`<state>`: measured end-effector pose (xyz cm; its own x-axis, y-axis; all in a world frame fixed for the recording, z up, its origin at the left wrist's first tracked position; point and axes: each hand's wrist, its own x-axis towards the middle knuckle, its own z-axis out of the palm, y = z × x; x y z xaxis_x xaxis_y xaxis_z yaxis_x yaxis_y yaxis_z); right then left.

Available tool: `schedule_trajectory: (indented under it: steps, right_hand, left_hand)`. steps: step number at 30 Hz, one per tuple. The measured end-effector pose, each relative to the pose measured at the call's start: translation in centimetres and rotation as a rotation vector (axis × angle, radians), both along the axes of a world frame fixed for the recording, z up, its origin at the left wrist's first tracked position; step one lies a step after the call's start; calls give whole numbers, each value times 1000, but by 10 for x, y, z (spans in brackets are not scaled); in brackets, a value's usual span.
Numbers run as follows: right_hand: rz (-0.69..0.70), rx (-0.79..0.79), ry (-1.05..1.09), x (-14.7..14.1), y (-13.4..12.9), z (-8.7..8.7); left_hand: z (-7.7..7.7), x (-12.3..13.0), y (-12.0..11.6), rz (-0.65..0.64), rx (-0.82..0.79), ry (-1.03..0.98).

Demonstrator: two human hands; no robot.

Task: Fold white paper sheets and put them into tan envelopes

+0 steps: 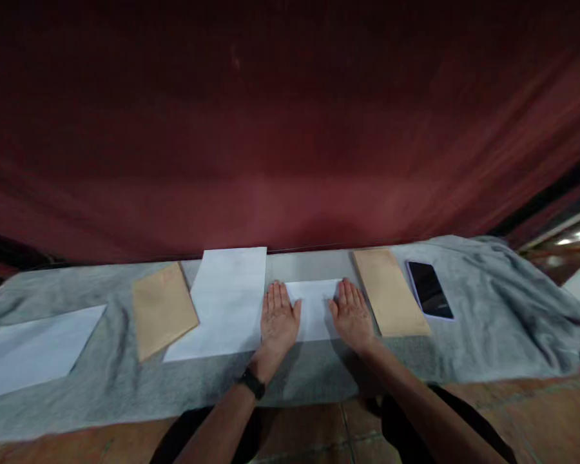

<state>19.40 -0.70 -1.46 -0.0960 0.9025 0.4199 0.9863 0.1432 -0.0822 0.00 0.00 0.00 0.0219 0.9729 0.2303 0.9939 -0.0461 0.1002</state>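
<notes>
- At far left, a white sheet of paper [33, 354] lies flat on the gray cloth [120, 399] covering a long surface; it sits well apart from the hands, perhaps to keep it out of the way.
- Next, a brown envelope [164, 309] lies at a slant, one corner over the edge of a large white sheet [227, 299]. The overlap looks casual; its slight weight may help hold the paper there.
- The left hand [279, 319], with a dark band [254, 383] on its wrist, is palm down, fingers straight and together, thumb a little apart. It grips nothing and rests along the left edge of a smaller white sheet [314, 316].
- That smaller sheet lies in the middle, between the hands and directly before the person, probably so both sides are within equal reach.
- The right hand [352, 316] mirrors the left: flat, palm down, gripping nothing, over the sheet's right edge. The matching pose seems meant to keep the paper level and still.
- Just beside the right hand lies a longer brown envelope [389, 296], apparently within easy reach.
- Beyond it, a phone [430, 290] lies with its dark screen up, seemingly set aside.
</notes>
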Motion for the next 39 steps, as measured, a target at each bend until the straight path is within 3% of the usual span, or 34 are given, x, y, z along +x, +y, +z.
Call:
schedule_trajectory:
  steps: [5,10,14,26,39]
  right_hand:
    - [19,-24,73,-1,1,13]
    - [254,-145,174,-29,-1,22]
    - [293,-225,220,-45,0,16]
    - [195,-102,25,-24,2,10]
    - [103,-47,0,2,2,-1]
  left_hand:
    - [3,1,-4,-31,67,-31]
    - [-1,21,-8,-271,17,-32]
    - [-8,27,-7,-362,-38,-8]
    - [1,20,-4,-251,-24,7]
    - [3,4,-9,-122,-15,-26]
